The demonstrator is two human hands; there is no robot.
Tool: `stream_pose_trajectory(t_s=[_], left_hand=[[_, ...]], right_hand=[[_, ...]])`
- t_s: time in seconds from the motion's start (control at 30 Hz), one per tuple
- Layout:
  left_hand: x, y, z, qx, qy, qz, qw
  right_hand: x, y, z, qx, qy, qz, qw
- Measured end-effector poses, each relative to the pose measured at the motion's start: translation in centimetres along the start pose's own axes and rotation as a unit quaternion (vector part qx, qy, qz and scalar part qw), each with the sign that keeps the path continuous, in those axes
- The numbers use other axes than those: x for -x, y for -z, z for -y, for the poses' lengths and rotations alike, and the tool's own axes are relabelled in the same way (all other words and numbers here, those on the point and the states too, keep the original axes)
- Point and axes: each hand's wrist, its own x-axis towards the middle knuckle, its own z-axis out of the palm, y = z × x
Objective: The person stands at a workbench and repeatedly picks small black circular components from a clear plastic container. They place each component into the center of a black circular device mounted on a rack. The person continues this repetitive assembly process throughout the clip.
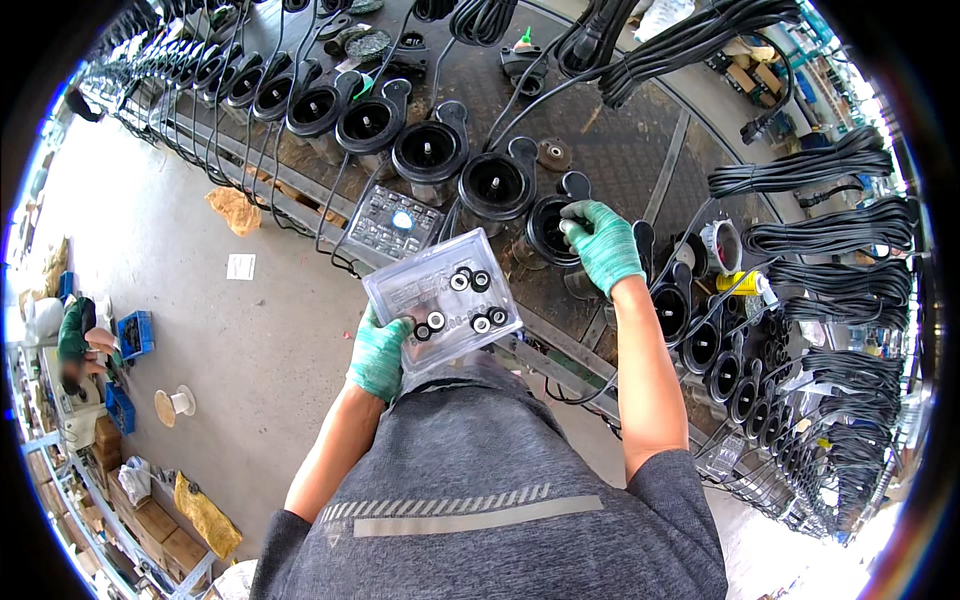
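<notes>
My left hand [378,357], in a green glove, grips a clear plastic box [410,290] by its near left corner. Several small black-and-white ring seals [481,281] lie in the box in small groups. Over a round black motor housing [546,232] at the bench edge is my right hand [603,243], gloved in green too. Its fingers are pinched together at the housing's rim, and what they hold, if anything, is hidden. Left of that stands another open black housing [496,187] with a metal shaft upright in its middle.
More black housings [428,150] line the curved bench edge both ways, with cables hanging from them. A clear compartment tray [393,222] sits beyond the box. Bundled black cables [800,165] and a yellow bottle [740,283] are at the right. A co-worker [78,340] is far left.
</notes>
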Motion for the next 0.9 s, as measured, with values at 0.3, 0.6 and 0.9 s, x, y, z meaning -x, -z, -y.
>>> stream_pose_trajectory(t_s=[0.3,0.6,0.9], left_hand=[[0.2,1.1,0.3,-0.01,-0.027,-0.012,1.0],[0.5,0.3,-0.8,-0.005,-0.029,-0.015,0.999],[-0.6,0.9,-0.4,0.02,-0.034,0.014,0.999]], right_hand=[[-2.4,-1.0,-4.2,0.092,0.033,0.005,0.995],[3.8,-3.1,5.8,0.082,0.235,0.074,0.966],[7.7,-10.4,9.3,0.266,0.344,0.265,0.861]])
